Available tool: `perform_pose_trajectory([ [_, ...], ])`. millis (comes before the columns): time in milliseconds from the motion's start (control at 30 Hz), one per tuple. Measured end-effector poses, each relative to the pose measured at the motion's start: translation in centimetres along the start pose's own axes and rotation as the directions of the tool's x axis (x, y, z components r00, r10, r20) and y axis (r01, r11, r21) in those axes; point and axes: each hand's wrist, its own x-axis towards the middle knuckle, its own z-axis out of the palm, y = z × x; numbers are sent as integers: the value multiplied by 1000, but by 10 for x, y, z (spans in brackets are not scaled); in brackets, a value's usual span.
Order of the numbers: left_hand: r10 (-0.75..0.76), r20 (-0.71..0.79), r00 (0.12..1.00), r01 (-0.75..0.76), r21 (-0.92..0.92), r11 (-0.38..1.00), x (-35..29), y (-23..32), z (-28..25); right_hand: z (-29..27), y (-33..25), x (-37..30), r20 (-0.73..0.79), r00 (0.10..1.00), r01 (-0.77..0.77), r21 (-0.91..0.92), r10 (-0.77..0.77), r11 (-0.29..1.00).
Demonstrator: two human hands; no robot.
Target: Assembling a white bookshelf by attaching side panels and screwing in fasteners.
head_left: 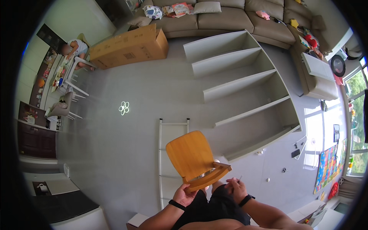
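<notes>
A small orange-brown wooden chair [189,150] is tilted in front of my knees, its flat rounded seat facing up. Its curved rail [210,181] is nearest to me. My left hand [184,195] grips the end of that rail, thumb on top and fingers out of sight underneath. Just right of the chair, my right hand [237,189] is closed, fingers pinched together. A thin greyish tip [240,178] pokes out above its fingers, too small to name. Both wrists wear dark bands.
A large white shelf unit [249,88] lies on the floor ahead right, near a brown sofa [224,19]. A white ladder-like frame [160,149] lies left of the chair. A cardboard box [130,46] stands far left, by a seated person [78,48]. Small parts [284,170] lie right.
</notes>
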Motion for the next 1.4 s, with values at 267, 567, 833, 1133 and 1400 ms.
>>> perform_pose_trajectory([
  [267, 11, -26, 1000, -10, 27, 1000, 3, 47, -20, -41, 16, 27, -281, 958, -17, -257, -58, 966],
  [567, -20, -46, 999, 22, 45, 999, -4, 97, -48, -61, 42, 23, -493, 867, -99, -301, -66, 949],
  [833, 17, -95, 995, -9, 89, 996, -1, 119, -53, -53, 38, 44, -516, 839, -98, -459, -175, 883],
  [1133, 60, -65, 996, -58, 43, 997, 5, 132, -44, -16, -9, 80, -379, 869, 8, -630, -317, 776],
  [1400, 85, -91, 992, -90, -54, 994, 12, 137, -19, 30, -83, 209, 126, 818, 289, -933, -561, 213],
])
